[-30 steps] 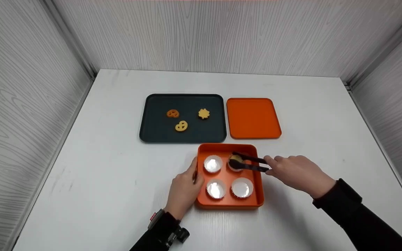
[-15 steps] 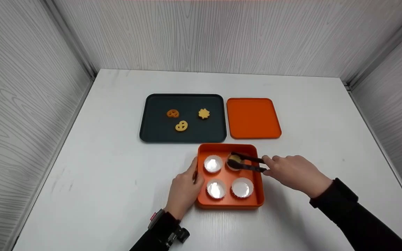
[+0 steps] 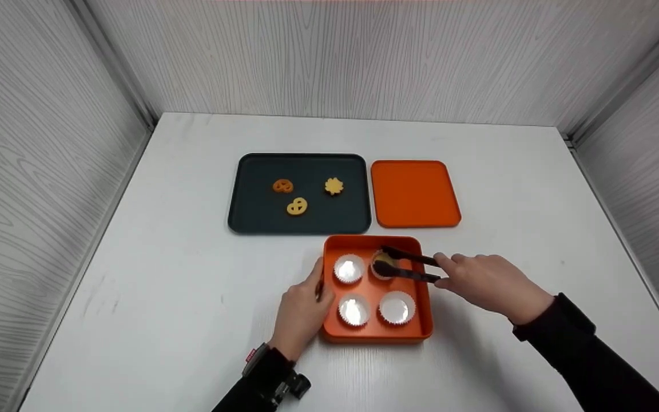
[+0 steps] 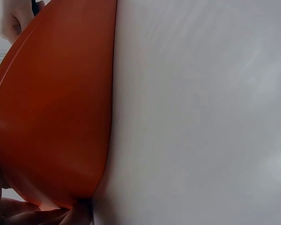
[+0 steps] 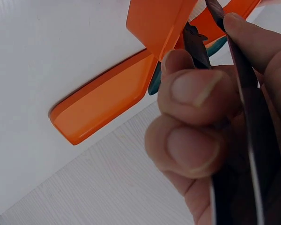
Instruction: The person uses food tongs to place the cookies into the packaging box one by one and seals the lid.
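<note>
A: Where's the yellow piece (image 3: 383, 258)?
B: In the back-right paper cup (image 3: 373, 268), orange box (image 3: 370, 337). Left of the right hand (image 3: 487, 284), the nearer one.
A: Grip?
B: Right pinches black tongs (image 3: 414, 276), long axis left-right, tips straddling the piece; contact unclear. Left hand (image 3: 301, 312) grips the box's left wall.

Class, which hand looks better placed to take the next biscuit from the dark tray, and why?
Probably the right hand, which holds the black tongs, suited to lifting small biscuits off the dark tray. The left hand grips the orange box and would have to let go first.
</note>
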Demonstrator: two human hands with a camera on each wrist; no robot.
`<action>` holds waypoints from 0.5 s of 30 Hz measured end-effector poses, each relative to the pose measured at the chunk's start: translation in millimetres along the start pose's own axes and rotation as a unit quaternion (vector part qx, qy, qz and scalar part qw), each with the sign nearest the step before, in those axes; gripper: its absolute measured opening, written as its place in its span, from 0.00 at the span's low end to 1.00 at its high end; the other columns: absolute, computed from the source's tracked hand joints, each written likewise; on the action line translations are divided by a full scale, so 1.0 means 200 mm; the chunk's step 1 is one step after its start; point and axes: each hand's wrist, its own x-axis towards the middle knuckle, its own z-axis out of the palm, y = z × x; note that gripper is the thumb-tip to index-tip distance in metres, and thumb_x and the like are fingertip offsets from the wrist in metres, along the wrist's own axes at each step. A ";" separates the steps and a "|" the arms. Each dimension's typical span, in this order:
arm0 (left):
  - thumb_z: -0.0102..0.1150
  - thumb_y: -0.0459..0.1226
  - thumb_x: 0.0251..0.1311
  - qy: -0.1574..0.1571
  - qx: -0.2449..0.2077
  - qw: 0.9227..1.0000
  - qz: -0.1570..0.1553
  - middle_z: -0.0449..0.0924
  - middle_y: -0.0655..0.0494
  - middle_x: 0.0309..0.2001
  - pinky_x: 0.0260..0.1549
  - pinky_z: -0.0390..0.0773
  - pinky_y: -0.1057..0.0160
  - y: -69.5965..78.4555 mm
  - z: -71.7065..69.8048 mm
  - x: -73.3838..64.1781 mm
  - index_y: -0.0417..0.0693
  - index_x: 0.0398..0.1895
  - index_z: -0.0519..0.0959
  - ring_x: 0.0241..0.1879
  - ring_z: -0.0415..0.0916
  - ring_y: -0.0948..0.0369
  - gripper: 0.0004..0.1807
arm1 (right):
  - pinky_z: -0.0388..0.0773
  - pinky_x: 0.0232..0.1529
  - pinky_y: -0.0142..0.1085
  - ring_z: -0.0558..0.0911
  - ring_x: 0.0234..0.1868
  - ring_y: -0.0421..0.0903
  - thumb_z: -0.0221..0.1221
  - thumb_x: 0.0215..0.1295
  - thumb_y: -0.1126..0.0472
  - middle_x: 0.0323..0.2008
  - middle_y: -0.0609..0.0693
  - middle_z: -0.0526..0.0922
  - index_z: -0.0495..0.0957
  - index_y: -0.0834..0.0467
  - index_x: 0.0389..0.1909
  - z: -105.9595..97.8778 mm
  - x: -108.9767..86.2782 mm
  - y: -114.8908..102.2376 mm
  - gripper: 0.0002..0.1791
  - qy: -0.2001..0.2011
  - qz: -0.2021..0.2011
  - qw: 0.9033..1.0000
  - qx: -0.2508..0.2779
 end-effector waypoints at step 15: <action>0.58 0.40 0.70 0.019 0.009 1.000 0.015 0.87 0.49 0.36 0.42 0.83 0.57 -0.01 0.01 0.00 0.45 0.76 0.68 0.30 0.75 0.63 0.32 | 0.64 0.15 0.33 0.61 0.13 0.40 0.70 0.63 0.54 0.20 0.45 0.70 0.74 0.59 0.52 -0.10 -0.04 0.06 0.22 0.065 -0.022 0.997 0.032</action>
